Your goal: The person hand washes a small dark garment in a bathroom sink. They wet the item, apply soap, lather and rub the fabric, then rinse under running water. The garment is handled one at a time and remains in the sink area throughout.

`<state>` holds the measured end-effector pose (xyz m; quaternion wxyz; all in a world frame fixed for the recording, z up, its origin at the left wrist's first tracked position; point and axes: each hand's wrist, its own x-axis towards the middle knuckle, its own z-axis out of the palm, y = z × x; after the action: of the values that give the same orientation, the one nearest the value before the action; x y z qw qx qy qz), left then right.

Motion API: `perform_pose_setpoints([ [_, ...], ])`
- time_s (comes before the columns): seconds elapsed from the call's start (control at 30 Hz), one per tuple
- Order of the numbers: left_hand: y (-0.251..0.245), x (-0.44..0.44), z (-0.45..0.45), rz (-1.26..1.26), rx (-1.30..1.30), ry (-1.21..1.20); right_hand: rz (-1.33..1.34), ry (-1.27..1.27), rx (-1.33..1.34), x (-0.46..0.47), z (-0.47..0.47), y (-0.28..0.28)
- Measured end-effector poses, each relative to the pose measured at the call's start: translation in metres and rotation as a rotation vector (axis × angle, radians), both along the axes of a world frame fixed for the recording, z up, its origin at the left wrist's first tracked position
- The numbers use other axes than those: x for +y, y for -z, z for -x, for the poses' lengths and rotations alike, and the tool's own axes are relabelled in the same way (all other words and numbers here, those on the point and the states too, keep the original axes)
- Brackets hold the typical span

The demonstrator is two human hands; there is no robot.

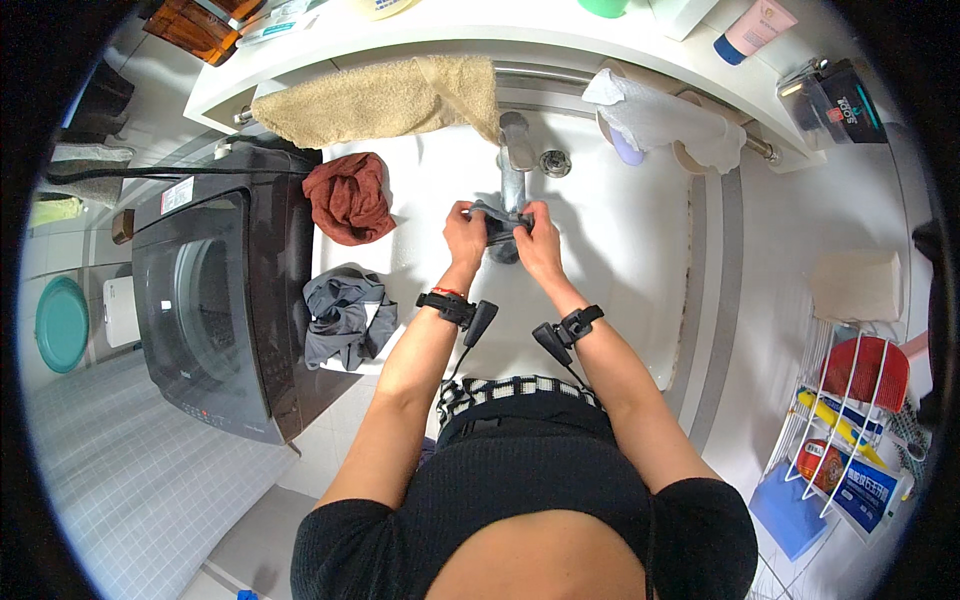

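Just in front of the metal faucet (517, 146), my left hand (466, 234) and my right hand (539, 238) grip the two ends of a small dark grey cloth (499, 225). The cloth hangs between them over the white sink basin (607, 300). Its lower part is dark, and I cannot tell its exact kind. A crumpled reddish-brown cloth (350, 199) lies at the basin's left side. Nearer to me, a crumpled grey garment (346, 319) rests on the left rim.
A dark top-loading washing machine (217, 300) stands at the left. A beige towel (382, 101) and a white cloth (660, 120) hang from the rail behind the basin, under a white shelf (450, 34). A white wire rack (817, 420) with a red comb (866, 371) is at the right.
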<state>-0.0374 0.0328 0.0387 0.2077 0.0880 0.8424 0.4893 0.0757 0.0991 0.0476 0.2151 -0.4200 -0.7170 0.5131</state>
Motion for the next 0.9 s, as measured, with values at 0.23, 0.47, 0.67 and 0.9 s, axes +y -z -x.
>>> perform_pose_setpoints([
  [0.23,-0.001,-0.012,-0.018,-0.451,-0.746,0.284,0.718,-0.067,0.244,0.007,-0.017,0.005],
  [0.47,0.026,-0.022,-0.023,-0.443,-1.223,0.004,0.622,-0.164,0.185,-0.017,-0.011,-0.016],
  [0.67,0.039,-0.027,-0.024,-0.696,-1.218,0.107,-0.082,-0.557,0.088,-0.040,-0.019,-0.020],
  [0.9,0.004,-0.027,-0.046,-0.752,-1.288,0.042,0.107,0.045,-0.127,0.014,-0.012,0.044],
])
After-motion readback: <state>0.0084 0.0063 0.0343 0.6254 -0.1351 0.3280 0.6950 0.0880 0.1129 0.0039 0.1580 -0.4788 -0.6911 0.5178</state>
